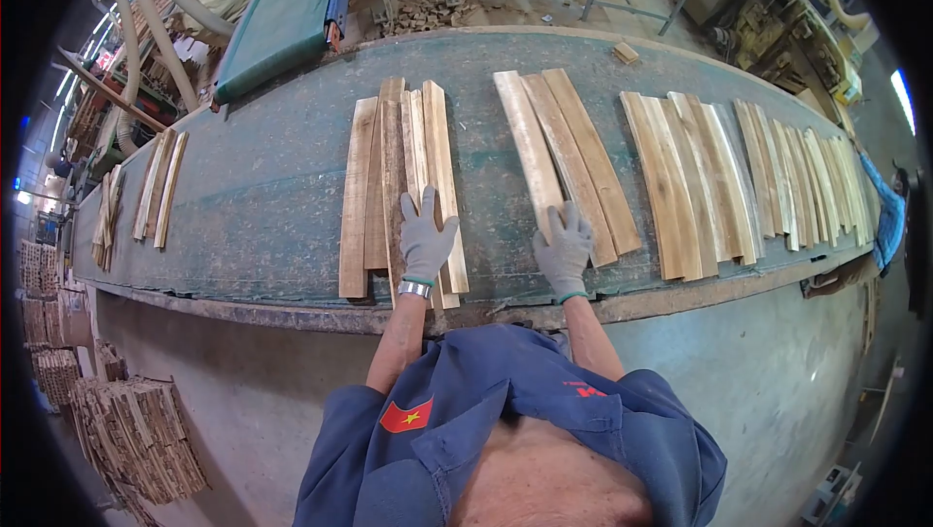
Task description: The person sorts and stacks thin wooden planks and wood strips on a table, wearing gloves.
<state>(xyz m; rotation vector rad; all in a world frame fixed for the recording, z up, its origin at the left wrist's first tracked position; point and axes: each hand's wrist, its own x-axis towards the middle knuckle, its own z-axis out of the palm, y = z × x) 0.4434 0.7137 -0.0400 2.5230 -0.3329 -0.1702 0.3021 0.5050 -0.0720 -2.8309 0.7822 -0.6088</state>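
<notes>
My left hand (426,243), in a grey glove with a metal watch (415,288) at the wrist, lies with fingers spread on a bunch of narrow wooden strips (391,158). These lie lengthwise away from me, a few overlapping. My right hand (565,247), gloved too, rests on the near end of a pale wooden strip (523,128), fingers stretched forward and thumb out to the left. Two browner strips (588,148) lie close on its right, fanned slightly. Whatever is under both palms is hidden.
The strips lie on a worn green work table (272,177). More strips (685,177) are grouped at right, with thinner ones (802,172) beyond and a few (160,187) at left. A green conveyor (282,21) meets the far edge. Stacked wood (136,435) stands lower left. Another person's blue sleeve (884,211) shows right.
</notes>
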